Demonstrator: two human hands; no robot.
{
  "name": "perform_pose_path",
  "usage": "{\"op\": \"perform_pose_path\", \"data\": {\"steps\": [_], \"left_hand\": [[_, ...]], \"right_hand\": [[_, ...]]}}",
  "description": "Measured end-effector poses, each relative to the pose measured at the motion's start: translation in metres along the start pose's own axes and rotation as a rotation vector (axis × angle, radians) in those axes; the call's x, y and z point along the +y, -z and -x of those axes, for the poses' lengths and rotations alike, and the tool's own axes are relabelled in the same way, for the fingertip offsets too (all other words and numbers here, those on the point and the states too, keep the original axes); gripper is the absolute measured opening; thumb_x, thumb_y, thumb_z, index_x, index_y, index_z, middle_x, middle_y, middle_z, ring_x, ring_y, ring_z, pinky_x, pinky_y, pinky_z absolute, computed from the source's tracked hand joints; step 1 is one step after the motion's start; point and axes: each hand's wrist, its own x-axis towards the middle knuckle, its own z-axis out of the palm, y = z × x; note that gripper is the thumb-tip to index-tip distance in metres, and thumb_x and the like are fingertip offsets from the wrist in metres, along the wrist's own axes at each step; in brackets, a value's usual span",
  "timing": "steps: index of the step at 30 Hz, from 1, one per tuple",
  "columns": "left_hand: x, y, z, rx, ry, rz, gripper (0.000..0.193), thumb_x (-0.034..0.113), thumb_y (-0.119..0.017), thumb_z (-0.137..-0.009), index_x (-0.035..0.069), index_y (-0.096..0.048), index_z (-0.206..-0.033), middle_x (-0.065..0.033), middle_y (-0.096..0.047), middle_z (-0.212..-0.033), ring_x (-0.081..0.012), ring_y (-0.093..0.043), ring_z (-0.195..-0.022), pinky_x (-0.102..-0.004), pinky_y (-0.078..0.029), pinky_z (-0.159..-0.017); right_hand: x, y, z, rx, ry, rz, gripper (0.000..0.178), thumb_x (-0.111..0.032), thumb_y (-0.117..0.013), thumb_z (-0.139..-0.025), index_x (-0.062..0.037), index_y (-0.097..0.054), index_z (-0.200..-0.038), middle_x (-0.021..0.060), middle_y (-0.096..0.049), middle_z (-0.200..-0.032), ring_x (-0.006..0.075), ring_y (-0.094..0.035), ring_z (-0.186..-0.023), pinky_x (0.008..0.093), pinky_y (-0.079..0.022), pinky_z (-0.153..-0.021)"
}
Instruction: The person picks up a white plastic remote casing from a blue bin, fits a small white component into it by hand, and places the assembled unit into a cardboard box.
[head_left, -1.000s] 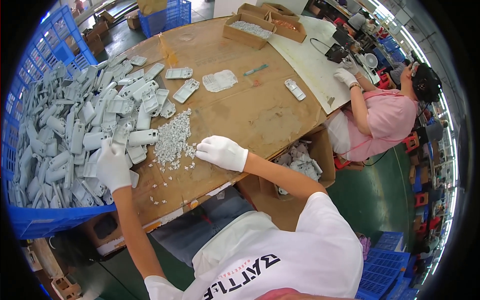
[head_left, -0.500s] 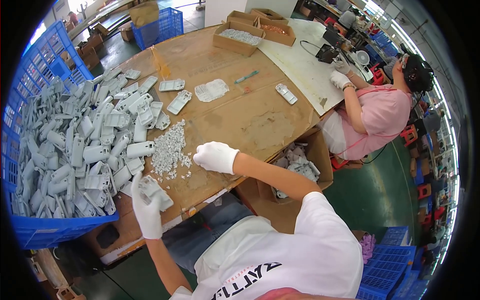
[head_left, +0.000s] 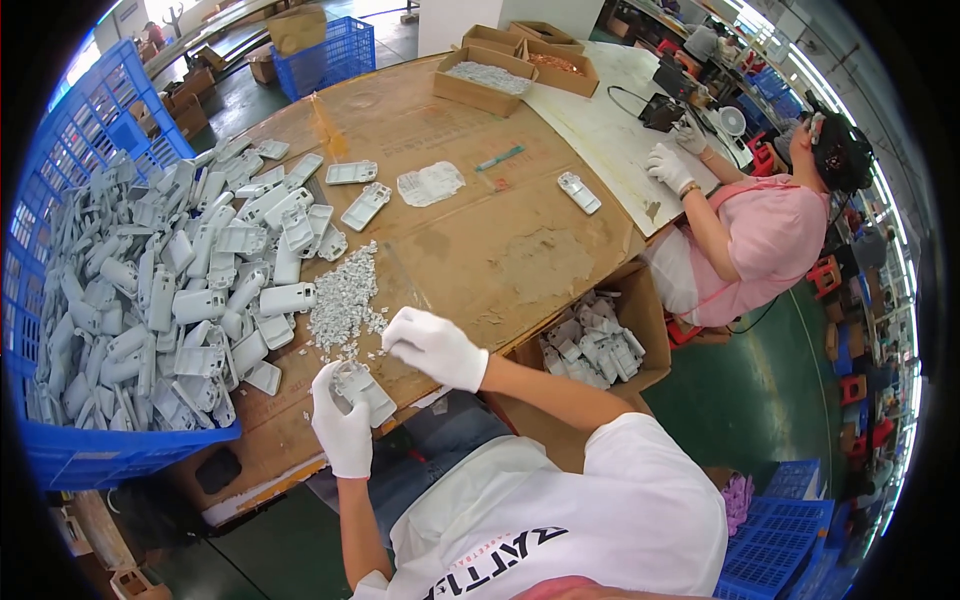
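Exposure bright; desk (head_left: 450,240) evenly lit, shadows on its top faint and soft-edged. Strip lights (head_left: 914,400) along the right rim: blown out, bent into an arc. Further glare at upper left, through the background. Green floor (head_left: 770,380) shows a pale sheen; area under the desk dark. Fisheye bowing marked, including the blue crate (head_left: 130,450); corners black. Pale right hand (head_left: 433,348) low in surface detail. Distant background soft, small objects there unresolved.
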Motion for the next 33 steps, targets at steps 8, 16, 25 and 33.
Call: {"op": "perform_pose_path", "data": {"steps": [8,16,25,33], "left_hand": [[0.001,-0.014,-0.003,0.043,-0.07,-0.076,0.051,-0.006,-0.056,-0.079,0.002,-0.058,-0.13,-0.014,-0.066,-0.123,-0.023,-0.063,-0.117,-0.0338,-0.045,-0.105],[-0.008,-0.019,0.005,0.031,-0.075,-0.074,0.051,-0.006,-0.058,-0.08,0.001,-0.058,-0.13,-0.0162,-0.068,-0.122,-0.0249,-0.066,-0.115,-0.034,-0.047,-0.102],[-0.004,-0.027,-0.002,0.107,-0.069,-0.121,0.05,-0.003,-0.061,-0.079,0.002,-0.061,-0.129,-0.016,-0.069,-0.12,-0.0254,-0.066,-0.114,-0.0362,-0.05,-0.1],[0.017,-0.034,-0.001,0.151,-0.098,-0.079,0.041,0.001,-0.067,-0.084,0.004,-0.062,-0.125,-0.0158,-0.069,-0.116,-0.0305,-0.069,-0.106,-0.037,-0.055,-0.09]], "right_hand": [[0.02,0.005,0.003,0.118,0.035,0.269,0.013,-0.003,-0.065,-0.088,-0.0085,-0.057,-0.097,0.01,-0.061,-0.095,0.0314,-0.062,-0.093,0.0392,-0.052,-0.081],[0.042,0.06,0.016,0.197,-0.069,0.455,0.01,-0.005,-0.062,-0.09,-0.0086,-0.058,-0.098,0.0114,-0.061,-0.092,0.033,-0.062,-0.09,0.0414,-0.052,-0.081],[0.001,0.034,0.013,0.106,-0.279,0.071,0.011,0.003,-0.065,-0.088,-0.0058,-0.061,-0.095,0.0069,-0.058,-0.09,0.0188,-0.06,-0.08,0.0318,-0.049,-0.072],[-0.03,-0.032,-0.008,0.152,-0.046,0.076,0.014,0.0,-0.074,-0.08,-0.0067,-0.07,-0.092,0.0101,-0.056,-0.097,0.0259,-0.06,-0.088,0.0359,-0.051,-0.076]]}}
